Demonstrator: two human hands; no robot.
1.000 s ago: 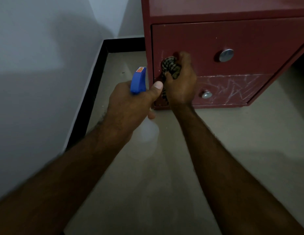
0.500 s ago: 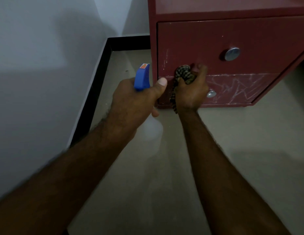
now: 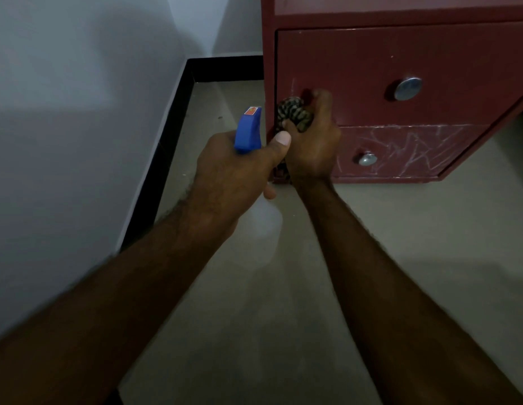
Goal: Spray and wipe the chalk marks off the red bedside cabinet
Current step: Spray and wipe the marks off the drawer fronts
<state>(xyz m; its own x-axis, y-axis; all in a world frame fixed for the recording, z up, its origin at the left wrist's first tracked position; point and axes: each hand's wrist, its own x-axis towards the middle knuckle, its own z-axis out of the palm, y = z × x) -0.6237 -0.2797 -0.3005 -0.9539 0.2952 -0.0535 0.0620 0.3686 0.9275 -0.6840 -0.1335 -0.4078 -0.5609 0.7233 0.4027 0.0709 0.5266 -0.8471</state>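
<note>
Two hands meet mid-frame: the right hand (image 3: 311,141) grips a bunched checked cloth (image 3: 294,112) against the red bedside cabinet (image 3: 371,54), and the left hand (image 3: 240,168) wraps a blue-headed spray bottle (image 3: 248,130). Wiped dry, the white chalk scribbles (image 3: 406,150) right of centre may smear.

cabinet (image 3: 400,54): red paint, smooth, with a low sheen.
chalk (image 3: 406,147): dry, powdery white streaks dulling the paint.
knobs (image 3: 408,88): polished metal, shiny.
cloth (image 3: 295,114): soft woven fabric, patterned and crumpled.
trigger (image 3: 248,131): smooth blue plastic.
bottle (image 3: 263,226): cloudy, translucent plastic.
floor (image 3: 429,258): smooth, pale, faintly glossy.
wall (image 3: 64,112): matt paint.
skirting (image 3: 164,147): black, smooth.
</note>
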